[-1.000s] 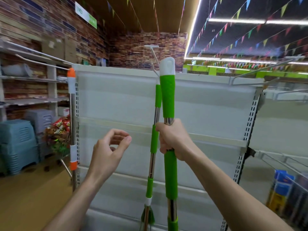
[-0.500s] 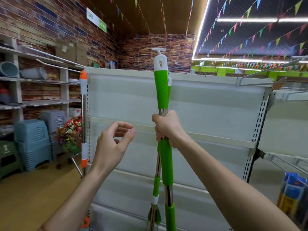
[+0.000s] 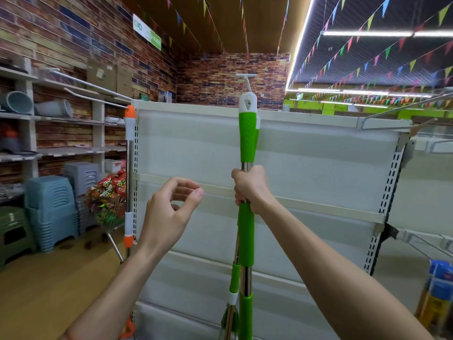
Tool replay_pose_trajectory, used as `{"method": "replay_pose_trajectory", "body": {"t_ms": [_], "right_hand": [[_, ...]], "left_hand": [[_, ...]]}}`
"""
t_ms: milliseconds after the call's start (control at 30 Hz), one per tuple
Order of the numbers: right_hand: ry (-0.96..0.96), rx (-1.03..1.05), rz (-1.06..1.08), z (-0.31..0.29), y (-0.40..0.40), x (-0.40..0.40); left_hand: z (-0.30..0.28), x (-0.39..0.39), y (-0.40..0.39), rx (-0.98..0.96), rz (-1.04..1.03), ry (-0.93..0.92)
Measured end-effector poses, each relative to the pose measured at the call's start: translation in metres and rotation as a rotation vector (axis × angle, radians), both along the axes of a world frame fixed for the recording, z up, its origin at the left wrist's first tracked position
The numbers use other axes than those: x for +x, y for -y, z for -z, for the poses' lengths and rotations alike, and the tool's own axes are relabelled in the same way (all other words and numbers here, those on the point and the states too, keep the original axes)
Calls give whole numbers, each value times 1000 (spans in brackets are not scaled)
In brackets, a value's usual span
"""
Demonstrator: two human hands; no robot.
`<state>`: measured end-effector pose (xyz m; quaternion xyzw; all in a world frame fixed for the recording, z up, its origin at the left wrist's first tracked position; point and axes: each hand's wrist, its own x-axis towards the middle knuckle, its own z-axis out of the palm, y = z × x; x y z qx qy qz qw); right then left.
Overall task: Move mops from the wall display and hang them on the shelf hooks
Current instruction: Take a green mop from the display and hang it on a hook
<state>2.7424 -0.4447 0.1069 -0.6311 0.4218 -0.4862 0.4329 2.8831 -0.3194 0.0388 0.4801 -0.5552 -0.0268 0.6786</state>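
Observation:
My right hand grips the steel shaft of a green mop, held upright in front of the white shelf panel. Its white eyelet top sits just below a white hook that sticks out above the panel. A second green mop hangs close behind it, mostly hidden. An orange-tipped mop hangs at the panel's left edge. My left hand hovers left of the held mop, fingers curled apart, holding nothing.
Stacked blue and green plastic stools stand on the wooden floor at left, beside a basket of snack packs. Wall shelves with buckets line the brick wall. Metal bracket arms jut out at the right.
The held mop has risen and swung in front of the hanging green mop, its eyelet now just under the hook. The view has come closer. My left hand stays open beside it.

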Motion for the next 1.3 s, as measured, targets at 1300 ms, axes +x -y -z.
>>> {"method": "replay_pose_trajectory", "body": {"t_ms": [1300], "right_hand": [[-32,-10,247,21,144,29]], "left_hand": [[10,51,43,34,17,-21]]}}
